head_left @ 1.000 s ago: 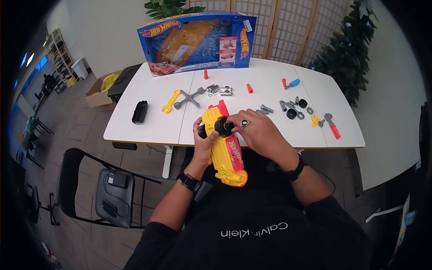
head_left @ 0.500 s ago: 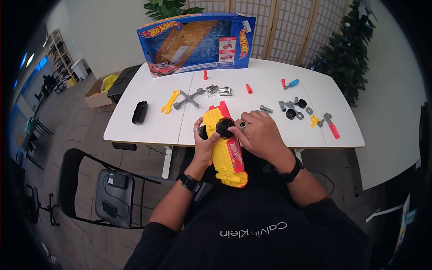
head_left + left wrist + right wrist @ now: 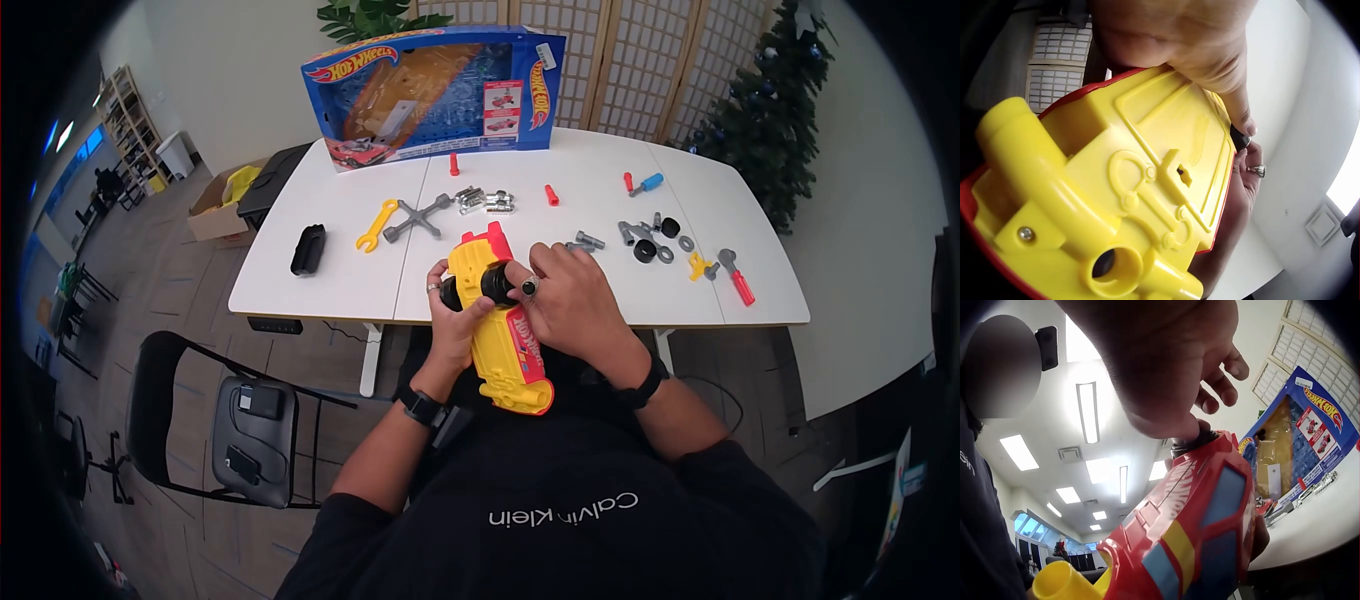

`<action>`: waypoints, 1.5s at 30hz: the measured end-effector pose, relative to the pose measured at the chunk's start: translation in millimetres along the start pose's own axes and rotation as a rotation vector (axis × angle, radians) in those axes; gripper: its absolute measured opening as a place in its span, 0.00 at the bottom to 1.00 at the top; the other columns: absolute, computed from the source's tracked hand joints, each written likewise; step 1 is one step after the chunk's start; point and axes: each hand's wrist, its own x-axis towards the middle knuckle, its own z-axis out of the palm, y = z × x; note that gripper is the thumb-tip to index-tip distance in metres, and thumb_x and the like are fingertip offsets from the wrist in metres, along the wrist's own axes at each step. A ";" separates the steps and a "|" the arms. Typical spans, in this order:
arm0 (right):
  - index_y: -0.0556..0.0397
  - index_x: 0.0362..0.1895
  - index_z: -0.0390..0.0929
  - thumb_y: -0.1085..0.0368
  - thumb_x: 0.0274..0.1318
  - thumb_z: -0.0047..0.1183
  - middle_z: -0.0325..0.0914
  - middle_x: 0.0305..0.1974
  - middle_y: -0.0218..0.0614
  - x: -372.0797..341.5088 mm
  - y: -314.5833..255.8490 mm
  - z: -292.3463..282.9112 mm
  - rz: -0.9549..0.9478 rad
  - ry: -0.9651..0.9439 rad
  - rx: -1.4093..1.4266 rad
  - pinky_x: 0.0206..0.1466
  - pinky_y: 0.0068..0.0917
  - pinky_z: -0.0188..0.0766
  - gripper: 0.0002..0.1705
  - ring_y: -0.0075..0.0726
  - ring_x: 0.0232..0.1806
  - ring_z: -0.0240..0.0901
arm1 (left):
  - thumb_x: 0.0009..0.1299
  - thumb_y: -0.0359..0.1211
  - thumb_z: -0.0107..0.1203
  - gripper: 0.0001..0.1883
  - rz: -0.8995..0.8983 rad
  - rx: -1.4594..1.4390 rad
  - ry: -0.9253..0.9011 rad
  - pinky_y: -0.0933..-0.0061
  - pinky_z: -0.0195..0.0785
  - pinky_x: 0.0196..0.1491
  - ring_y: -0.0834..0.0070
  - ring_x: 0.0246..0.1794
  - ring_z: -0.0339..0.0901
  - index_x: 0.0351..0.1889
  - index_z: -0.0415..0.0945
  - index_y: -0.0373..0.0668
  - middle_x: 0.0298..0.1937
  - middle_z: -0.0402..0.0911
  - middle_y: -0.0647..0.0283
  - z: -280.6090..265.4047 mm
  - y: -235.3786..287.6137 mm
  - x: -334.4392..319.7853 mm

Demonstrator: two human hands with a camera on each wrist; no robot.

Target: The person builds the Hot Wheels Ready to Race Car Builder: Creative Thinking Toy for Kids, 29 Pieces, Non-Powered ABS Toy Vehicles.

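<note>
In the head view my left hand (image 3: 455, 325) grips a red and yellow toy car (image 3: 500, 345), its yellow underside turned up, with the thumb by a black wheel (image 3: 495, 285). My right hand (image 3: 572, 300) has its fingertips on that wheel's outer face, partly hiding it. The right wrist view shows a digit of the right hand pressed on the black wheel (image 3: 1191, 445), with other fingers curled loosely apart from the car. On the far side, another black wheel (image 3: 450, 294) shows beside the left fingers. Yellow pipes (image 3: 1022, 137) stand out at the car's near end.
On the white table (image 3: 330, 200) lie a yellow wrench (image 3: 377, 226), a grey cross wrench (image 3: 418, 218), silver engine-like parts (image 3: 487, 201), grey bolts (image 3: 590, 240), loose wheels (image 3: 645, 251) and a red-handled tool (image 3: 738, 278). Behind stands a blue toy box (image 3: 435, 95); a black tray (image 3: 309, 249) lies left.
My right fingers have shifted over the wheel: they drew slightly back from its face, then moved in against it again. The left hand and car have barely moved.
</note>
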 end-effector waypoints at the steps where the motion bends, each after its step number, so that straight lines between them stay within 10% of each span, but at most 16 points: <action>1: 0.45 0.48 0.80 0.62 0.60 0.62 0.73 0.36 0.33 -0.3 -0.8 -0.5 0.021 0.016 0.006 0.43 0.39 0.66 0.12 0.39 0.39 0.74 | 0.60 0.27 0.80 0.53 0.022 0.002 0.001 0.60 0.83 0.60 0.65 0.60 0.81 0.74 0.50 0.52 0.63 0.74 0.55 2.0 1.2 -0.7; 29: 0.54 0.44 0.78 0.61 0.65 0.55 0.81 0.35 0.42 -20.1 1.2 2.2 0.259 -0.083 0.278 0.41 0.46 0.66 0.10 0.53 0.37 0.80 | 0.49 0.32 0.87 0.59 0.438 0.696 0.047 0.66 0.77 0.63 0.67 0.62 0.78 0.71 0.50 0.46 0.62 0.70 0.53 22.7 20.3 -13.0; 35: 0.53 0.59 0.70 0.43 0.71 0.57 0.82 0.44 0.49 -38.3 2.6 14.1 0.389 -0.125 0.484 0.48 0.49 0.77 0.29 0.62 0.45 0.82 | 0.59 0.27 0.81 0.54 0.145 0.203 0.138 0.62 0.76 0.66 0.65 0.66 0.75 0.74 0.49 0.52 0.65 0.71 0.54 24.2 22.2 -11.8; 37: 0.55 0.68 0.64 0.37 0.66 0.61 0.83 0.50 0.57 -43.9 -0.5 12.4 0.447 -0.396 0.709 0.57 0.44 0.79 0.42 0.61 0.54 0.83 | 0.61 0.28 0.79 0.55 0.166 -0.032 0.202 0.59 0.76 0.67 0.64 0.66 0.75 0.77 0.46 0.56 0.67 0.71 0.56 15.5 19.3 -8.1; 42: 0.59 0.76 0.59 0.56 0.61 0.69 0.81 0.56 0.60 -54.2 -17.7 9.6 0.471 -0.303 0.777 0.61 0.43 0.78 0.47 0.63 0.58 0.82 | 0.67 0.58 0.72 0.54 0.201 0.010 0.133 0.52 0.68 0.74 0.64 0.75 0.68 0.80 0.45 0.52 0.74 0.66 0.60 2.0 9.2 -3.7; 45: 0.55 0.76 0.63 0.59 0.61 0.68 0.82 0.56 0.52 -54.4 -12.9 -2.3 0.377 -0.095 0.459 0.58 0.44 0.80 0.44 0.64 0.55 0.82 | 0.65 0.60 0.72 0.55 0.192 -0.010 -0.040 0.49 0.65 0.76 0.64 0.78 0.65 0.79 0.48 0.52 0.75 0.65 0.61 5.7 20.3 -4.1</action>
